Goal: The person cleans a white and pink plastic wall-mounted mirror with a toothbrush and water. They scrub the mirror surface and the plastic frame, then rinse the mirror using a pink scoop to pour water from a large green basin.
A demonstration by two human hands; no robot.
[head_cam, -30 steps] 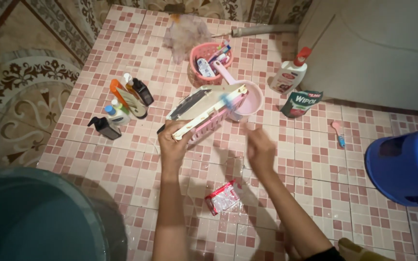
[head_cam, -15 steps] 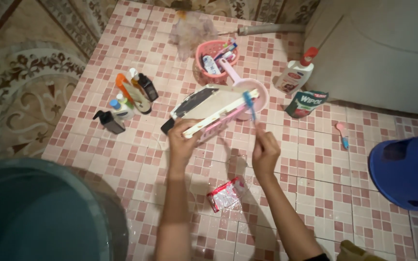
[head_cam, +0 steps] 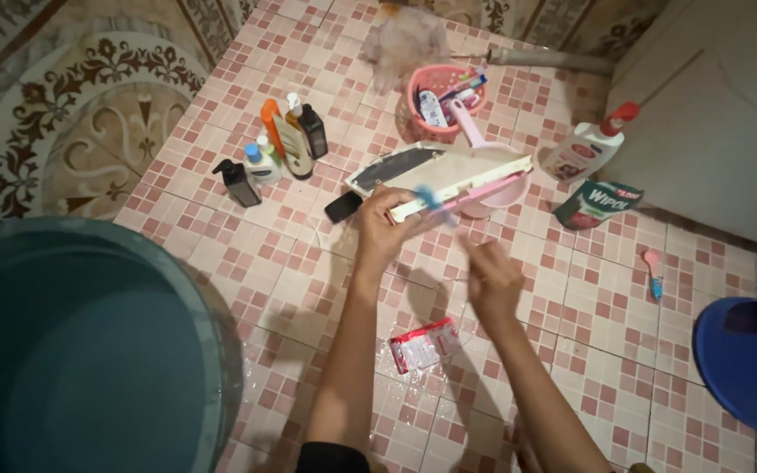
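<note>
My left hand (head_cam: pixel 384 229) grips the near end of a cream and pink plastic rack (head_cam: pixel 449 178), held tilted above the pink tiled floor. My right hand (head_cam: pixel 492 278) holds a small blue-headed brush (head_cam: pixel 431 200), blurred, with its head against the rack's near edge. A pink dipper (head_cam: pixel 484 166) sits on the floor behind the rack, partly hidden by it.
A large teal bucket (head_cam: pixel 81 350) fills the lower left. Bottles (head_cam: pixel 278 149) stand in a group at upper left, a pink basket (head_cam: pixel 440 101) of toiletries behind. A white bottle (head_cam: pixel 584 149), green pouch (head_cam: pixel 597 203), red sachet (head_cam: pixel 424 344), small brush (head_cam: pixel 654 273) and blue stool (head_cam: pixel 751 359) lie right.
The view has shifted, so everything sits further right. My right hand has drawn the brush leftward along the rack's edge towards my left hand.
</note>
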